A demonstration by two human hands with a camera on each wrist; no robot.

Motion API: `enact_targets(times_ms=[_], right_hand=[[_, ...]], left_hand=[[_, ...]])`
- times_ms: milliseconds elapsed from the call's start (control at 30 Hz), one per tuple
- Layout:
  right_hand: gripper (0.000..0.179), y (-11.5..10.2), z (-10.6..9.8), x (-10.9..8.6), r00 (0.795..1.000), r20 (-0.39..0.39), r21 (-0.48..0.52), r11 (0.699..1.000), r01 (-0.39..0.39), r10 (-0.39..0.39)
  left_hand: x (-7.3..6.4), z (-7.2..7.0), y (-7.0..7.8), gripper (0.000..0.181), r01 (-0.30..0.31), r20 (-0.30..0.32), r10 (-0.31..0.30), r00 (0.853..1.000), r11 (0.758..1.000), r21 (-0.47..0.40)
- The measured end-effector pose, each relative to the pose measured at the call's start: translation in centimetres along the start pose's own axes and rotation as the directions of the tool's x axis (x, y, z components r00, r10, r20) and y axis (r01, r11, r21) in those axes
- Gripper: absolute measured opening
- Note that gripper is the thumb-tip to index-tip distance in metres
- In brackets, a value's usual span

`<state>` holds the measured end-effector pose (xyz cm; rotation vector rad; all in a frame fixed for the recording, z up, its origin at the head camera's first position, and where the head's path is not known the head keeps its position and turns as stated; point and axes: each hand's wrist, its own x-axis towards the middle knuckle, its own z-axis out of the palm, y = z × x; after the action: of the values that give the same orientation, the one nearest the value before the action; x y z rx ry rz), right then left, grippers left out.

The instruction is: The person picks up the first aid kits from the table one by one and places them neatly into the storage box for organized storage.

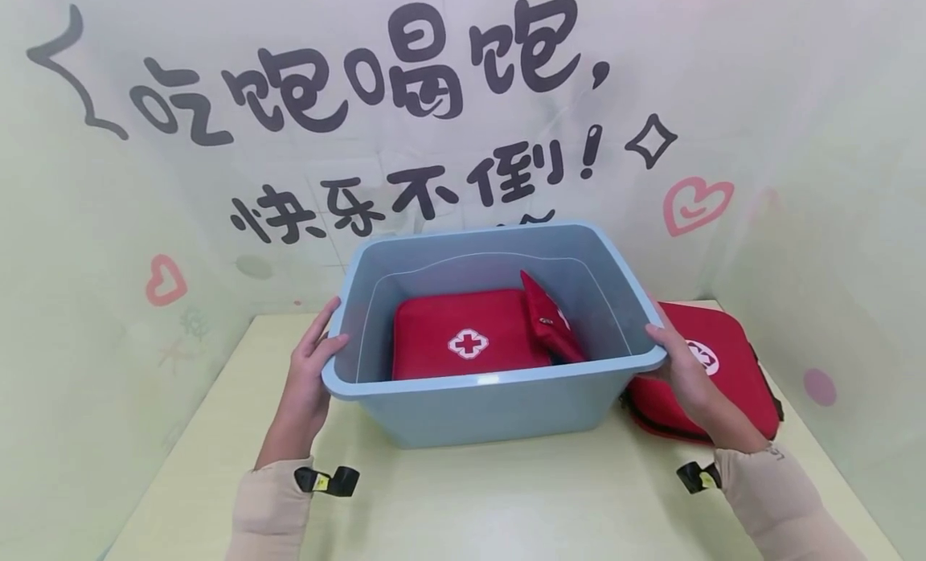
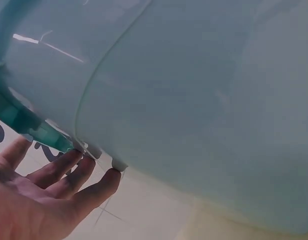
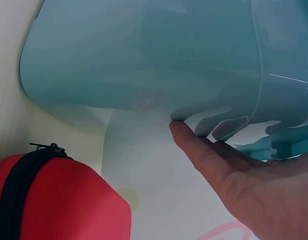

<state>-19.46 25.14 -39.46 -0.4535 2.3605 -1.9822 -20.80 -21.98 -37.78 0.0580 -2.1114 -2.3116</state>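
A blue plastic storage bin [image 1: 477, 412] is in the middle of the head view, its mouth facing me. My left hand [image 1: 307, 376] grips its left rim, thumb over the edge; in the left wrist view the fingertips [image 2: 112, 179] touch the outer wall. On the opposite side my right hand [image 1: 683, 368] holds the right rim the same way, fingers under the lip in the right wrist view. Inside the bin lies a red first-aid bag [image 1: 427, 336] with a white cross emblem. A smaller red pouch [image 1: 546, 324] leans on its right part.
Another red first-aid bag [image 1: 731, 384], with a black zipper, lies on the pale table [image 1: 463, 505] to the right of the bin, partly behind my right forearm. Behind the table stands a white wall covering [image 1: 463, 159] with large dark lettering and pink hearts.
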Motion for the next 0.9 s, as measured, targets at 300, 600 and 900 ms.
enact_targets(times_ms=[300, 600, 900], right_hand=[[0.059, 0.3, -2.2, -0.1, 1.000, 0.019, -0.127, 0.992, -0.001, 0.003], [0.066, 2.1, -8.4, 0.3, 0.988, -0.115, -0.208, 0.970, -0.125, 0.103], [0.077, 3.2, -12.3, -0.4, 0.927, -0.245, -0.285, 0.892, -0.350, 0.285]], left_hand=[[-0.2, 0.1, -0.6, 0.058, -0.017, -0.007, 0.017, 1.000, 0.999, -0.043], [-0.4, 0.1, -0.9, 0.057, -0.044, 0.002, 0.044, 0.999, 0.999, -0.026], [-0.6, 0.1, -1.0, 0.057, -0.066, -0.003, 0.066, 0.998, 0.998, -0.025]])
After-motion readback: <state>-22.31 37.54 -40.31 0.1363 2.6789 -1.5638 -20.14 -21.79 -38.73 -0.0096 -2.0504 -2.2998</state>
